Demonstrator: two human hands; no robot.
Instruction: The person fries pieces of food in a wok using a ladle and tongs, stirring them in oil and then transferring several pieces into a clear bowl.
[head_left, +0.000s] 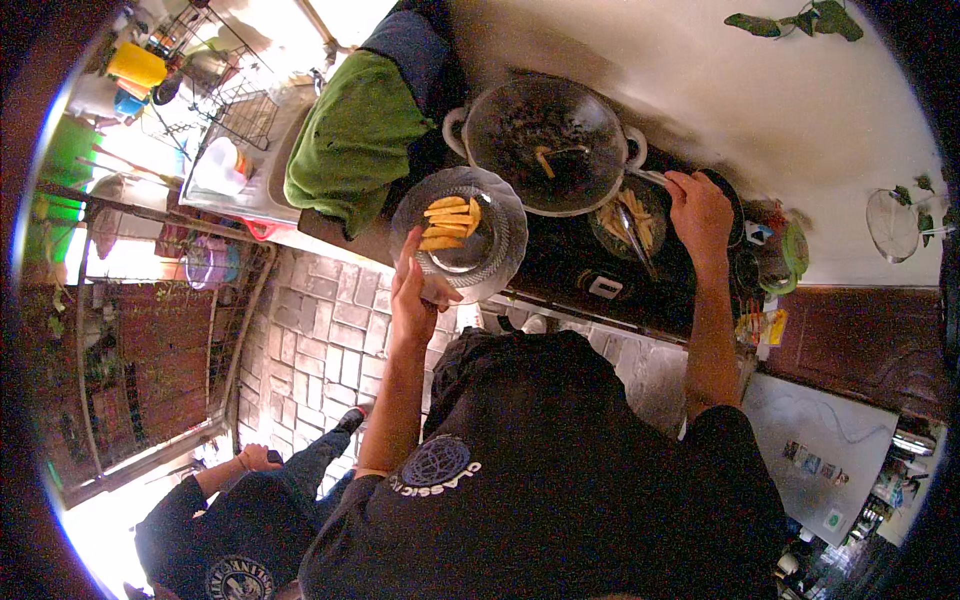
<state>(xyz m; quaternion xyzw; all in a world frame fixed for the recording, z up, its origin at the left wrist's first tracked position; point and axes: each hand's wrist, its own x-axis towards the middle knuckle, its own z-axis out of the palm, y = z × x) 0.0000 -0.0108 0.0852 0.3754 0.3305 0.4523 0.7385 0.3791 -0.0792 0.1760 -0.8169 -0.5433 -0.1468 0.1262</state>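
Note:
My left hand (415, 296) grips the rim of a clear glass plate (501, 255) that carries several golden potato fries (448, 225). Its near edge rests over my fingers, left of the wok. With my right hand (701, 214) I hold the long metal handle of a cooking utensil (651, 177) reaching into a large two-handled wok (615, 191). At the utensil's far end, inside the wok, is one fry or a small joined pair (544, 161). Below the wok's right side, a bowl of pale potato strips (626, 210) has a metal utensil (636, 236) lying across it.
A green cloth (360, 139) hangs at the counter beside the sink (274, 161). A wire dish rack (240, 112) stands farther left. Another person (247, 510) is at lower left on the brick floor (330, 330). Jars with a green lid (793, 259) stand right of my right arm.

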